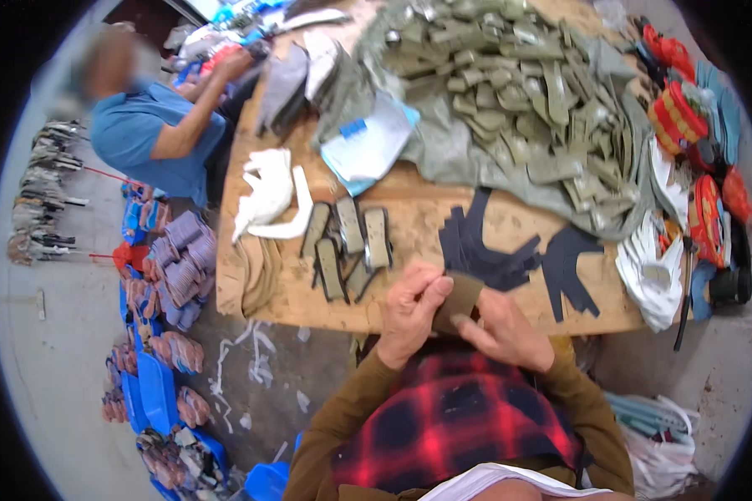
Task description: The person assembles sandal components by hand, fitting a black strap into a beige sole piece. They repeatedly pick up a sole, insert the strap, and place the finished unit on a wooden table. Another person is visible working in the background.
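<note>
Pinching between both bare hands a small, flat, olive-brown panel of what looks like fabric or soft sheet material (458,302), the person is, as far as I can judge, at a handling step: gripping and lining up this one part by its edges. It is held just off the near edge of the pale wooden table (302,316), above the lap. The left hand (409,313) is closed, thumb and curled fingertips nipping the panel's left side; the right hand (503,327) is partly closed, its thumb along the lower right edge, though its other fingers are too hidden to tell how firmly they press. The next move calls, I would judge, for steady thumbs and level edges so the panel does not slip or crease. Just beyond the hands lie flat, dark navy, branching cut-outs (486,257), with a similar dark forked piece (566,265) to their right. Left of those sit oblong olive pads with black edging (332,271), and, farther left, curved tan pieces (259,275). Beyond, a large heap of glossy olive-green parts (518,100) rests on a grey-green sheet (455,159).
</note>
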`<move>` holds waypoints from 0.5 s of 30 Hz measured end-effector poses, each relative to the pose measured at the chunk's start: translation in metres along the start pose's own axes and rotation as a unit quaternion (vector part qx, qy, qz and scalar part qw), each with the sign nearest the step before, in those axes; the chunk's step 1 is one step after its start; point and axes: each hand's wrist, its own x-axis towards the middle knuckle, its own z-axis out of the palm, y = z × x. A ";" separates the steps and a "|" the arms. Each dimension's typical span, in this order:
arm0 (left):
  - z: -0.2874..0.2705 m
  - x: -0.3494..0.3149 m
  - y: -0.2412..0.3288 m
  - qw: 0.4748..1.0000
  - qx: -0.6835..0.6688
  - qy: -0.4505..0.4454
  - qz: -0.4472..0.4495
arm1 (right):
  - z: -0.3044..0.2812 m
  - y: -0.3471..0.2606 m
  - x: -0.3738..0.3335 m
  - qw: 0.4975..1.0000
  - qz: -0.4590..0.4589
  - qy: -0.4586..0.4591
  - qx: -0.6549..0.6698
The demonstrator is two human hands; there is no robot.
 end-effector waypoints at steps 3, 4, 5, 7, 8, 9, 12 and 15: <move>0.000 0.016 0.013 0.997 -0.038 -0.018 -0.063 | -0.002 -0.004 0.000 0.998 0.056 -0.024 0.012; -0.001 0.019 0.015 0.995 -0.046 -0.030 -0.088 | -0.005 -0.005 0.001 0.994 0.095 -0.051 0.007; -0.001 0.024 0.017 0.995 -0.030 -0.028 -0.093 | -0.009 -0.006 0.006 0.995 0.081 -0.051 0.010; 0.006 0.025 0.019 0.993 -0.067 -0.013 -0.091 | -0.011 -0.007 0.003 0.995 0.078 -0.057 0.018; 0.008 0.028 0.020 0.992 -0.084 -0.005 -0.092 | -0.013 -0.006 0.004 0.997 0.059 -0.042 0.038; 0.009 0.029 0.014 0.993 -0.093 0.001 -0.076 | -0.014 -0.004 0.005 0.997 0.048 -0.027 0.059; 0.009 0.030 0.013 0.991 -0.120 -0.018 -0.049 | -0.021 -0.007 0.001 0.989 0.093 0.014 0.115; -0.008 0.007 0.002 0.964 -0.167 -0.092 -0.188 | -0.024 -0.007 0.000 0.972 0.150 0.007 0.179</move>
